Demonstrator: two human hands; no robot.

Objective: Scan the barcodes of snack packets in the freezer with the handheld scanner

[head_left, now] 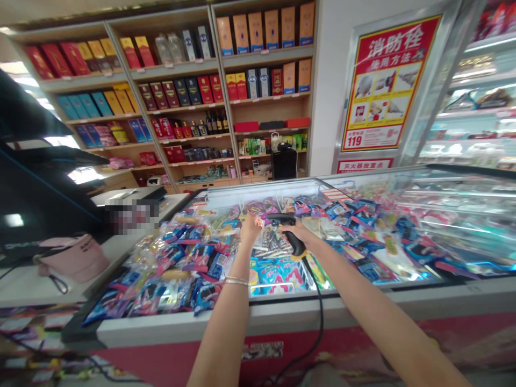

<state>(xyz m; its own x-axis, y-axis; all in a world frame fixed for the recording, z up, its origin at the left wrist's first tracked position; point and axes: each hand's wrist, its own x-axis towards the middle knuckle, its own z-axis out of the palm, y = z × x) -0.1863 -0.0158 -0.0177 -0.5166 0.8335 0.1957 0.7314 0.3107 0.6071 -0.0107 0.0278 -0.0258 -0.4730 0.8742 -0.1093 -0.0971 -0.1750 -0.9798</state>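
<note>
My right hand [303, 235] is closed around the grip of a black and yellow barcode scanner [296, 244], and its cable hangs down over the freezer's front edge. The scanner's head points left, toward my left hand [250, 230]. The fingers of my left hand are closed in front of the scanner, with a small bright orange and white patch at their tips. What they hold is too small and blurred to name. Both hands are above a chest freezer [226, 317] full of wrapped ice creams [212, 260]. Blue and pink packs [278, 274] lie below the scanner.
To the left, a counter [116, 250] carries a pink bag [74, 257] and a dark screen [40, 188]. Behind the freezer, shelves [193, 110] hold boxed bottles. A red fire hydrant poster [391, 80] hangs on the wall. A glass lid [463, 215] covers the freezer's right side.
</note>
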